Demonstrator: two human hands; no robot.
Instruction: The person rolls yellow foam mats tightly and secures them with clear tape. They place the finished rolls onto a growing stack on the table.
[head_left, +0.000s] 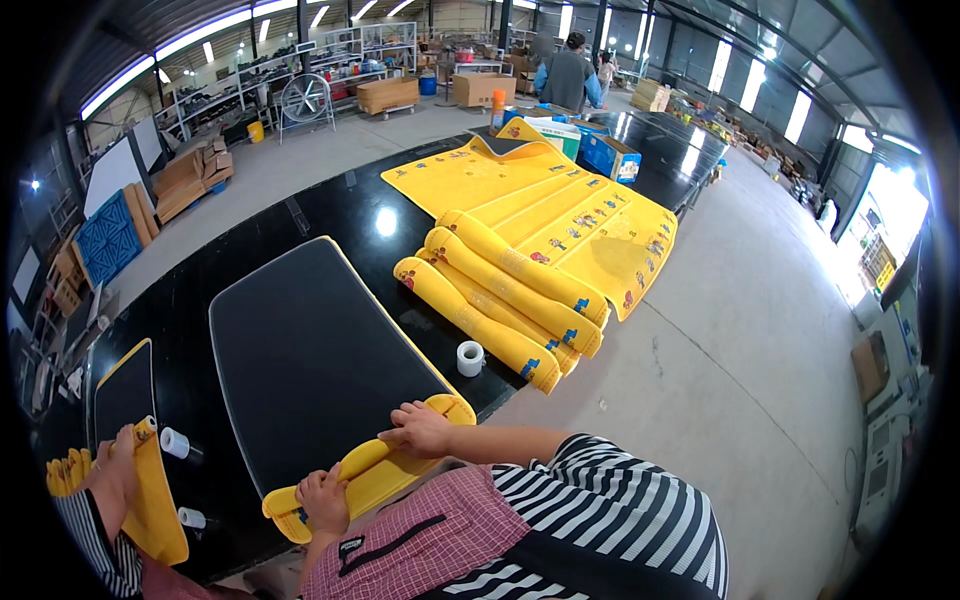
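Note:
A large mat, black underside up with a thin yellow border, lies on the black table in front of me. Its near edge is curled over into a yellow roll that shows the printed face. My left hand grips this roll towards its left end, fingers wrapped over it. Towards the right end, my right hand presses on the roll with its fingers bent over the top; its thumb is partly hidden. Just beyond my right hand, a white tape roll stands on the table.
Several rolled yellow mats lie stacked to the right, beside flat yellow mats. Boxes and an orange can stand farther back. At left, a co-worker's hand holds another yellow mat near more tape rolls.

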